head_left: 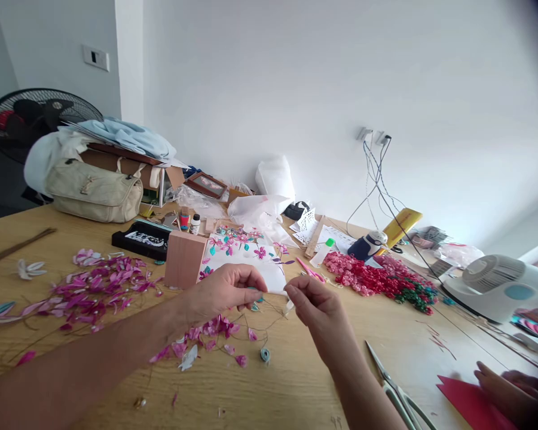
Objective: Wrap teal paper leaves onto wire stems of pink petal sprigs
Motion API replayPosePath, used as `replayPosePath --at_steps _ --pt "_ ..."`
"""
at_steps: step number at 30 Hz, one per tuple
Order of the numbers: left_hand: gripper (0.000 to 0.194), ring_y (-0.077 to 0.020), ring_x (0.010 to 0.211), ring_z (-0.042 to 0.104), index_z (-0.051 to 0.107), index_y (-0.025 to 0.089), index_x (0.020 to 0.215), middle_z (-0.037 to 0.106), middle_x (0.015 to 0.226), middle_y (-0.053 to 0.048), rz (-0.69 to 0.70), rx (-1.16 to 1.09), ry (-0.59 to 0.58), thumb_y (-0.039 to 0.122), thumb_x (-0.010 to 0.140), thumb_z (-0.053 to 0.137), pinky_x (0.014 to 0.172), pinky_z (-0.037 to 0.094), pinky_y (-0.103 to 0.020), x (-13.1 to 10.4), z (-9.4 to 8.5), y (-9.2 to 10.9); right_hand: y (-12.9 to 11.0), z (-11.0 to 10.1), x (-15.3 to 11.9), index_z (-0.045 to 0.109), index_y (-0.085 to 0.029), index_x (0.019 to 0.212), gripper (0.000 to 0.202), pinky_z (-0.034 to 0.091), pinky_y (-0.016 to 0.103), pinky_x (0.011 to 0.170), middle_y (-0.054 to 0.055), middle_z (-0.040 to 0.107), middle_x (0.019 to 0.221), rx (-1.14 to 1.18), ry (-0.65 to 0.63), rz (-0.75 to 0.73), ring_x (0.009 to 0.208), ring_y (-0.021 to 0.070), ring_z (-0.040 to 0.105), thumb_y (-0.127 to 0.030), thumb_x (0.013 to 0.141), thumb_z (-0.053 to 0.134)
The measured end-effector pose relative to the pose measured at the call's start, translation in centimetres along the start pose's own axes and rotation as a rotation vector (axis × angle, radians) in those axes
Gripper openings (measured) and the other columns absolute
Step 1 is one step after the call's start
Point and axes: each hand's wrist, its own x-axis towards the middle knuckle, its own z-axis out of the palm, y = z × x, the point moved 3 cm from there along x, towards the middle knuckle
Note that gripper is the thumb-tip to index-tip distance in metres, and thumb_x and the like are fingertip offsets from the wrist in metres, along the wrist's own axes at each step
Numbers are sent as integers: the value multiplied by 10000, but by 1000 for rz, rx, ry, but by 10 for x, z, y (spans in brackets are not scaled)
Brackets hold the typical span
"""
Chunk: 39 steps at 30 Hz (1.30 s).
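Above the middle of the table, my left hand (pixel 228 286) pinches a small teal petal-like piece (pixel 256 294) between thumb and fingers. My right hand (pixel 316 307) is closed a short way to the right, its thumb and forefinger pressed together on what looks like a thin brown wire (pixel 273 309). Curved lengths of such wire hang between and below the hands. A white sheet (pixel 269 280) bearing pink and teal flowers lies just behind my fingers. Under my left wrist spread pink petal flowers (pixel 215 329), and a small teal coil (pixel 264 355) rests nearby.
Scissors (pixel 392 382) lie right of my right forearm. Another person's hand (pixel 506 394) rests by red paper (pixel 470 400). A wooden block (pixel 185 260) and black tray (pixel 141 239) stand left. Red flower bunches (pixel 372 275) and a white fan-like appliance (pixel 497 286) sit right.
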Motion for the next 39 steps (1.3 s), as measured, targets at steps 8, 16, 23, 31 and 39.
replayPosePath --at_steps 8,16,23,31,39 --pt "54 -85 526 474 537 161 729 497 580 47 72 151 126 208 702 544 502 364 -194 7 -7 -6 -27 11 -26 542 -196 692 164 302 200 482 -49 483 527 -630 54 -353 468 86 425 -235 835 471" --pt "33 -110 669 488 545 173 741 537 704 27 194 367 175 168 715 524 597 379 -210 4 -8 -3 -18 10 -28 547 -203 709 170 311 196 471 -52 503 506 -706 81 -344 449 93 456 -255 844 457" --pt "49 -111 687 484 560 183 750 545 724 29 188 400 131 160 733 520 609 371 -213 -2 -3 3 -22 0 -23 562 -198 718 145 311 207 490 -42 506 533 -665 134 -301 496 101 456 -268 822 487" --pt "77 -88 674 477 589 157 751 542 707 24 11 -62 -17 146 681 617 630 359 -208 -4 5 10 5 -6 6 536 -180 652 216 207 223 424 -63 354 517 22 -44 50 456 76 277 -371 749 565" --pt "106 -72 658 455 603 154 768 538 732 22 18 -269 -18 154 676 654 613 341 -200 -4 4 3 22 28 1 542 -165 654 236 179 203 409 -95 321 475 453 -257 258 409 41 240 -372 704 642"
